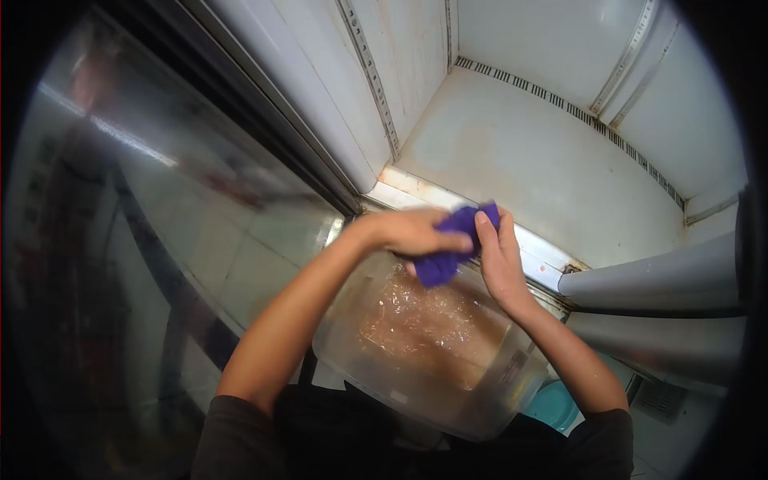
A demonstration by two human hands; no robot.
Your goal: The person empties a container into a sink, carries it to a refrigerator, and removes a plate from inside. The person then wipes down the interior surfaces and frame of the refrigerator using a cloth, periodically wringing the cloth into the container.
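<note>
A purple cloth (438,269) is bunched between my two hands, above a clear plastic tub (352,362). My left hand (416,232) is closed round the cloth's left part, slightly blurred. On the other side, my right hand (498,248) grips its upper right end, the thumb lying on top. Brownish water (432,328) with a rippled, glinting surface fills part of the tub below. The cloth's lower end hangs over the tub's far side.
Ahead lies an open white cabinet with a stained floor (520,152) and slotted rails (372,80) on its walls. A glass door (160,240) stands at the left. Grey rounded panels (656,276) are at the right, and a teal basin (554,406) sits beside the tub.
</note>
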